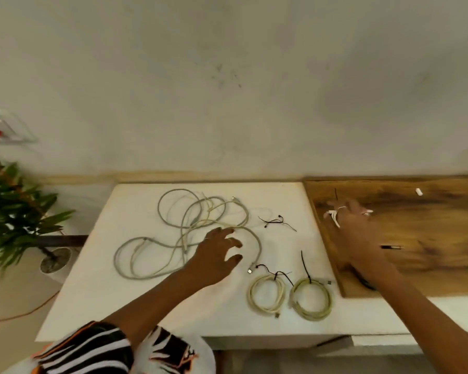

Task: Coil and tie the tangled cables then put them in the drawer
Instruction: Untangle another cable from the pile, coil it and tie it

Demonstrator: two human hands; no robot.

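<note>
On white tabletop — pale tangled cables (pixel 200 228)

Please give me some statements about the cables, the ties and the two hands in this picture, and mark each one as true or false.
1. Two coiled cables lie side by side near the front of the white table. True.
2. All the cables are already coiled. False: a loose tangle of cables is spread over the table.
3. The left hand is over the tangle, fingers spread. True.
4. The right hand rests on the coiled cables. False: it reaches over the wooden surface, near small white pieces.
5. Loose black ties lie on the white table. True.
</note>
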